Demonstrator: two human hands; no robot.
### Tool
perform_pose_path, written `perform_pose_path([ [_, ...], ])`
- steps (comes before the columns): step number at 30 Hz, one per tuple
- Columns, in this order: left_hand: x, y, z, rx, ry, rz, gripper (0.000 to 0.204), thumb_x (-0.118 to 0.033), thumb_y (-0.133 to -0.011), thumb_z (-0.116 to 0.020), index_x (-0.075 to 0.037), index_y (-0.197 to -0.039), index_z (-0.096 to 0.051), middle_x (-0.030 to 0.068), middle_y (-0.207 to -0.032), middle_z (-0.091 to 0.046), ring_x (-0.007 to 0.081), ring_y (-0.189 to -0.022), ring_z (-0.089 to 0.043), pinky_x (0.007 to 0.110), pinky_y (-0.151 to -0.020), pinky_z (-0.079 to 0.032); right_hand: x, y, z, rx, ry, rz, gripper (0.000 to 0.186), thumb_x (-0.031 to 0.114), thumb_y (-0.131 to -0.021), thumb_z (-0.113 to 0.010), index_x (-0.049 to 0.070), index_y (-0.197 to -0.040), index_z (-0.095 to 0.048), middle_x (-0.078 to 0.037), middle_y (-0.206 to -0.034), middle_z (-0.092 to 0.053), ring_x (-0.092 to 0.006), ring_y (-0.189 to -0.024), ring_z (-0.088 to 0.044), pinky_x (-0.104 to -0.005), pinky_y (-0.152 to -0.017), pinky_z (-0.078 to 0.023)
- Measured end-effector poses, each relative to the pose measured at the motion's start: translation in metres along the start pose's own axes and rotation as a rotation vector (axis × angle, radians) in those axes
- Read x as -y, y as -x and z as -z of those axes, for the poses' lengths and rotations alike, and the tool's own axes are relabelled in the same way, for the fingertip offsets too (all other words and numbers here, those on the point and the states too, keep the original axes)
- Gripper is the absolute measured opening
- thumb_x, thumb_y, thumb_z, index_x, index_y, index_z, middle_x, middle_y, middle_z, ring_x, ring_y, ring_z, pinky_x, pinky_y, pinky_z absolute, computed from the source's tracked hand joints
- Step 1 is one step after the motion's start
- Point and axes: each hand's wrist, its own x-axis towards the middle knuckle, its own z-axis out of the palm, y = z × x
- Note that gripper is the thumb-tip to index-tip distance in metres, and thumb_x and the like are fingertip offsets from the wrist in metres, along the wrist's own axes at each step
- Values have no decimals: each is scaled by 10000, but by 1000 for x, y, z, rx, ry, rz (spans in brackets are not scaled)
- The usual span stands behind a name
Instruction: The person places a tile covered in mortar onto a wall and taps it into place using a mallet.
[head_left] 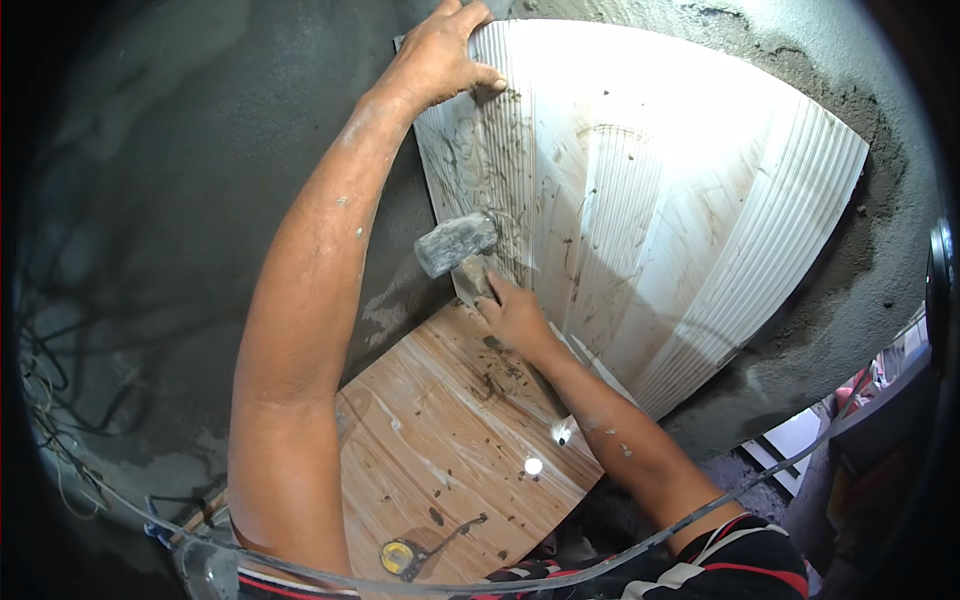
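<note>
Ribbed tile (620, 200) fills the upper right of the frame, standing against a rough grey wall (220, 180). The left hand (440, 55) is at its upper left corner, thumb laid on the face and fingers by the top edge; whether they pinch that edge, I cannot tell. Near the centre, the right hand (515, 315) is wrapped firmly round the handle of a grey-headed mallet (455, 243), whose head overlaps the tile's left edge; contact is unclear. For tapping, I would favour short, light blows with the head square to the face, well inside the brittle edge and corner, while the left hand steadies the top. Gritty smears are best wiped off first, since they could scratch. As for looks, pale fluted bands alternate with smoother wood-grained ones, brown dirt streaks the left side, and strong glare bleaches the upper part.
</note>
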Motion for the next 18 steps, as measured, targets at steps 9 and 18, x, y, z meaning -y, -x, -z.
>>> perform_pose_path([
  [9, 43, 16, -20, -69, -400, 6, 1006, -408, -675, -928, -174, -1537, -465, 250, -1552, -409, 403, -1414, -461, 484, -1163, -429, 18, 7, 8, 40, 31, -155, 512, 179, -927, -682, -53, -1368, -564, -357, -1048, -661, -423, -1004, -714, -413, -858, -548],
  [18, 47, 50, -64, -23, -131, 192, 1247, -487, -686, -915, -222, -1654, -176, 354, -1657, 10, 522, -1524, -141, 564, -1228, -300, 14, 5, 17, 47, 7, -106, 557, 200, -938, -689, -25, -1423, -537, -338, -1119, -668, -427, -1044, -708, -400, -895, -546],
])
